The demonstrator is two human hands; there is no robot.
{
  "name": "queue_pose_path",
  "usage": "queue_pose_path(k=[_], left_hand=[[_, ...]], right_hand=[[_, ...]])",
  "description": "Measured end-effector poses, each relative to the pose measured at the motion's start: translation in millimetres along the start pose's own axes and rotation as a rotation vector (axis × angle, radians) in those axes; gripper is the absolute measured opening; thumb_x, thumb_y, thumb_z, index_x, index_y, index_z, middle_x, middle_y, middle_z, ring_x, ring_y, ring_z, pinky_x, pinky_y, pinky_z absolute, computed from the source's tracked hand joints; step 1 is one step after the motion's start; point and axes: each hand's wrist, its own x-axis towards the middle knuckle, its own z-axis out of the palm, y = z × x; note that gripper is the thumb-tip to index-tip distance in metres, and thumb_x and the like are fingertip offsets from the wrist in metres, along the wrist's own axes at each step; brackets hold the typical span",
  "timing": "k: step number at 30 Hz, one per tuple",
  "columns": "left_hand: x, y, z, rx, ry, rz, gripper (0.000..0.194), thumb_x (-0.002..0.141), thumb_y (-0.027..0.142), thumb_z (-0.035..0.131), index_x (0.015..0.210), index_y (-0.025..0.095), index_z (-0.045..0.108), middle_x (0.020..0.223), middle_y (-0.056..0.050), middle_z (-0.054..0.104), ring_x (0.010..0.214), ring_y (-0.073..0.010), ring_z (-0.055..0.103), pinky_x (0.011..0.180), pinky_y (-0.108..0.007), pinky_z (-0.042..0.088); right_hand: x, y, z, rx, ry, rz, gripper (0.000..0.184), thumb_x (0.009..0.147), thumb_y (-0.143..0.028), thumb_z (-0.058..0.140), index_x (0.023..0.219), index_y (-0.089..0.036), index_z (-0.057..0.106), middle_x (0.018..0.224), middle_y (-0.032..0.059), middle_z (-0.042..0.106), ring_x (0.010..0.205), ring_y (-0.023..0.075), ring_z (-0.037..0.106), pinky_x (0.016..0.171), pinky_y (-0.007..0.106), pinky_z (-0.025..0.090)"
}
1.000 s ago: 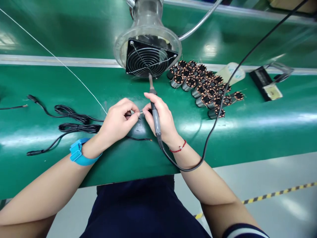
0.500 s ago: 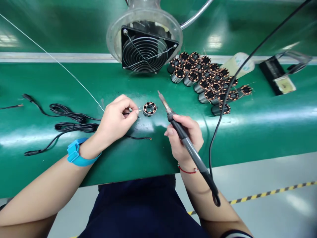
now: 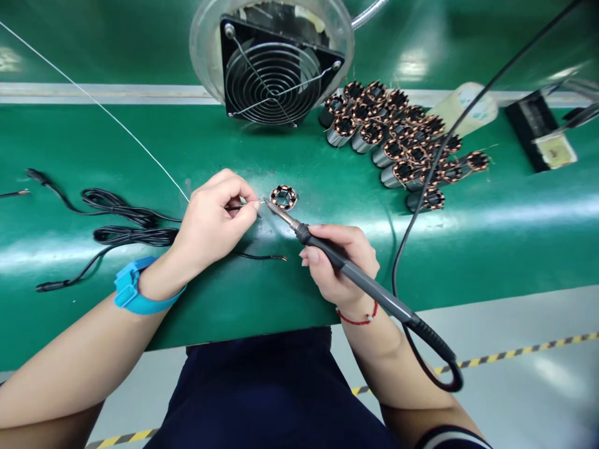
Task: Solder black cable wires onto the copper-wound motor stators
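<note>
My left hand (image 3: 210, 218) pinches a thin black wire (image 3: 238, 207) between thumb and fingertips, with its bare end sticking out towards a small copper-wound motor stator (image 3: 283, 197) lying flat on the green mat. My right hand (image 3: 339, 262) grips a soldering iron (image 3: 355, 280) like a pen. The iron's tip (image 3: 274, 209) sits at the wire's bare end, right beside the stator's rim. Another black wire end (image 3: 262, 256) lies on the mat below my left hand.
A fume extractor fan (image 3: 271, 78) stands at the back. Several wound stators (image 3: 388, 134) are piled to its right, with a plastic bottle (image 3: 463, 109) and a black stand (image 3: 538, 134) beyond. Coiled black cables (image 3: 126, 218) lie left. The iron's cord loops below my right wrist.
The soldering iron has swung left and down, bringing its tip from above the mat to the wire end beside the stator. My left hand has barely moved.
</note>
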Motion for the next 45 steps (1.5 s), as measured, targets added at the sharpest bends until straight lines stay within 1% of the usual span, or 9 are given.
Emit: queue_pose_path(k=[6,11,16,23,30,35,39,43,45], left_hand=[[0.0,-0.7,-0.5,-0.013,-0.012,0.012,0.009,0.077,0.013,0.06,0.07,0.018,0.061,0.078,0.0,0.06,0.068,-0.0107,0.052,0.055,-0.024,0.037],[0.1,-0.8,-0.8,-0.02,-0.012,0.009,0.009,0.077,0.014,0.06,0.07,0.018,0.061,0.078,0.0,0.06,0.068,-0.0109,0.052,0.055,-0.024,0.038],[0.8,-1.3,-1.2,-0.015,-0.012,0.01,0.008,0.077,0.014,0.06,0.07,0.018,0.061,0.077,0.0,0.06,0.07,-0.0114,0.052,0.055,-0.024,0.038],[0.8,-2.9,0.3,-0.026,0.017,0.044,0.008,0.076,0.012,0.061,0.07,0.018,0.062,0.076,0.0,0.059,0.067,-0.0103,0.052,0.052,-0.023,0.038],[1.0,-3.0,0.8,-0.026,0.021,0.039,0.009,0.075,0.011,0.061,0.07,0.018,0.062,0.076,0.001,0.059,0.065,-0.0091,0.051,0.052,-0.022,0.038],[1.1,-2.5,0.7,-0.017,0.019,0.038,0.01,0.076,0.01,0.061,0.07,0.018,0.062,0.076,0.001,0.059,0.065,-0.0091,0.051,0.053,-0.022,0.037],[1.1,-1.7,0.2,-0.009,0.022,0.039,0.011,0.076,0.009,0.061,0.07,0.017,0.062,0.075,0.001,0.058,0.066,-0.0094,0.051,0.054,-0.023,0.037],[1.2,-2.0,-0.5,-0.004,0.008,0.054,0.01,0.077,0.009,0.061,0.071,0.017,0.062,0.075,0.001,0.059,0.069,-0.0107,0.052,0.057,-0.024,0.038],[1.1,-2.5,-0.6,-0.007,0.006,0.063,0.01,0.077,0.009,0.061,0.071,0.017,0.062,0.075,0.001,0.059,0.069,-0.011,0.052,0.057,-0.024,0.038]], right_hand=[[-0.7,-0.4,0.3,0.023,0.025,0.002,0.02,0.086,-0.027,0.065,0.106,-0.025,0.063,0.089,0.002,0.075,0.07,0.0162,0.073,0.061,0.03,0.061],[-2.0,1.0,0.5,0.039,-0.004,-0.011,0.022,0.085,-0.025,0.065,0.107,-0.026,0.063,0.087,0.0012,0.074,0.07,0.0162,0.073,0.059,0.028,0.06],[-5.5,3.9,1.2,0.075,0.048,0.029,0.026,0.084,-0.025,0.067,0.11,-0.026,0.064,0.092,0.0017,0.074,0.067,0.0144,0.072,0.056,0.026,0.059],[-2.8,2.9,1.8,0.064,0.025,0.021,0.023,0.085,-0.025,0.066,0.107,-0.025,0.064,0.088,0.0014,0.074,0.066,0.0138,0.071,0.058,0.026,0.059],[-5.5,4.4,1.6,0.089,0.028,0.032,0.025,0.086,-0.027,0.066,0.111,-0.026,0.063,0.092,0.002,0.073,0.072,0.0152,0.072,0.062,0.028,0.061],[-5.1,7.8,2.4,0.09,0.039,0.012,0.031,0.087,-0.023,0.065,0.117,-0.028,0.061,0.102,0.0028,0.073,0.083,0.0181,0.074,0.072,0.033,0.063],[1.4,6.2,4.3,0.048,-0.03,-0.029,0.036,0.09,-0.021,0.062,0.124,-0.031,0.06,0.104,0.0009,0.073,0.078,0.0158,0.074,0.075,0.033,0.064],[15.6,-3.0,1.5,0.06,-0.161,0.041,0.042,0.095,-0.025,0.057,0.135,-0.034,0.051,0.114,0.0014,0.071,0.087,0.0176,0.074,0.079,0.034,0.064],[26.6,-9.0,-1.0,0.041,-0.22,0.079,0.039,0.097,-0.028,0.052,0.136,-0.033,0.049,0.111,0.0013,0.072,0.085,0.0171,0.074,0.079,0.034,0.064]])
